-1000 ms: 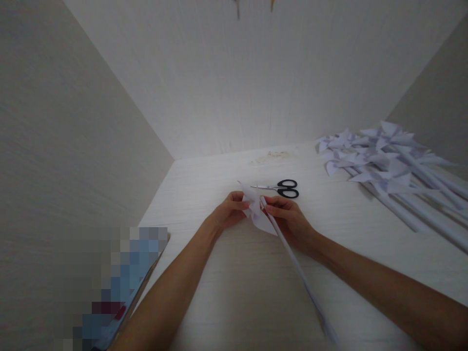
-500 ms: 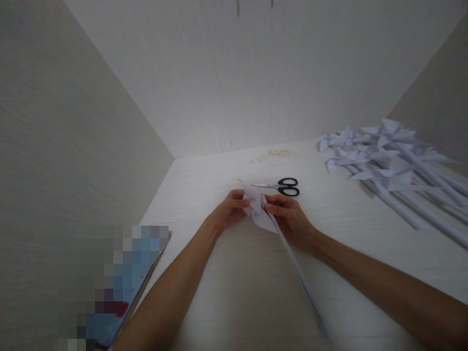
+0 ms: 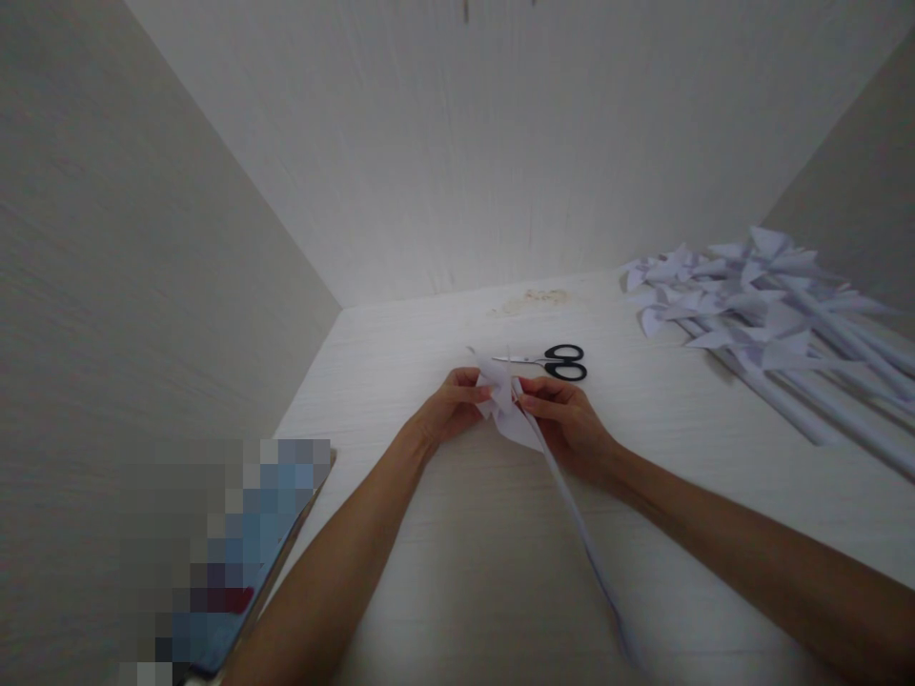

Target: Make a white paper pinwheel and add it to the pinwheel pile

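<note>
Barely anything has shifted since a second ago: both hands sit a touch higher in the head view and the scissors and pile have drifted up with them, so it's mostly the camera tipping, not the hands.

Head view, the only one. Left hand [image 3: 450, 412] is curled in, fingers pinched onto the folded paper head of a white paper pinwheel [image 3: 504, 405], gripping it from the 9 o'clock side. Right hand [image 3: 568, 424] is closed too, thumb and fingertips pinching the same pinwheel head from the 3 o'clock side, right where the head meets the rolled paper stick [image 3: 579, 538]. That stick runs from between the hands down toward 5 o'clock, passing under the right wrist and off toward the bottom edge. So the pinwheel is at dead centre of the white table [image 3: 443, 572], held by both hands just above the surface; can't tell if its lower flap touches the table.

Black-handled scissors [image 3: 554, 362] lie just past the hands at 12 o'clock, closed, blades pointing to 9 o'clock. Well apart at 2 o'clock there's a pile of finished pinwheels [image 3: 758, 314], heads bunched together and sticks fanning out toward 4 o'clock. Down at 8 o'clock a blurred-out flat item [image 3: 229, 553] hangs on the table's corner. Small brownish stain [image 3: 533, 300] near the back wall.
</note>
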The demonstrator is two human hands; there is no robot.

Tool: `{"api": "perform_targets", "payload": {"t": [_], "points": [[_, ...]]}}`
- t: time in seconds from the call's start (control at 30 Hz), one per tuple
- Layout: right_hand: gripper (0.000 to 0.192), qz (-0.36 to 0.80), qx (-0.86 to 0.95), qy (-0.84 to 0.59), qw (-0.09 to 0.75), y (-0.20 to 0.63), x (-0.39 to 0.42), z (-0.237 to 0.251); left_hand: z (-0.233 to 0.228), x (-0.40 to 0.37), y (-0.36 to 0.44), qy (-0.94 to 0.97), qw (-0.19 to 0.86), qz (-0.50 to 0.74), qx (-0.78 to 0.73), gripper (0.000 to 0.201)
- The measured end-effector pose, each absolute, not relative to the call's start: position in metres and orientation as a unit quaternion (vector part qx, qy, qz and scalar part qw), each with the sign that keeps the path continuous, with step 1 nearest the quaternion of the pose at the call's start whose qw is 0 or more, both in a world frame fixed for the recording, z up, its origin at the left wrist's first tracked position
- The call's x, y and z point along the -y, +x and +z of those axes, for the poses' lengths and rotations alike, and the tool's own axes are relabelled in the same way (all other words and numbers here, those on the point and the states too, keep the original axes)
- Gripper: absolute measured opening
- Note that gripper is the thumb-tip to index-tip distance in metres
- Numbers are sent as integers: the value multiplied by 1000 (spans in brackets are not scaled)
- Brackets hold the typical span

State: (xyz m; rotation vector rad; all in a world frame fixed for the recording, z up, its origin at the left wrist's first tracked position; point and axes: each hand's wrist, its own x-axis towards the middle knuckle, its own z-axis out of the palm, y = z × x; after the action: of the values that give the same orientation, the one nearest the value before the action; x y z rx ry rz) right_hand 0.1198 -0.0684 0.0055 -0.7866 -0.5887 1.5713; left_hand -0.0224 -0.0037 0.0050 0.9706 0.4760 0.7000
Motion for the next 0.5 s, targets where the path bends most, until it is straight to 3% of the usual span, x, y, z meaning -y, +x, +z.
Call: {"api": "perform_targets", "payload": {"t": [0.5], "points": [[17, 679, 246, -363, 589, 119, 64, 5, 7, 3, -22, 460, 799, 317, -222, 21]]}}
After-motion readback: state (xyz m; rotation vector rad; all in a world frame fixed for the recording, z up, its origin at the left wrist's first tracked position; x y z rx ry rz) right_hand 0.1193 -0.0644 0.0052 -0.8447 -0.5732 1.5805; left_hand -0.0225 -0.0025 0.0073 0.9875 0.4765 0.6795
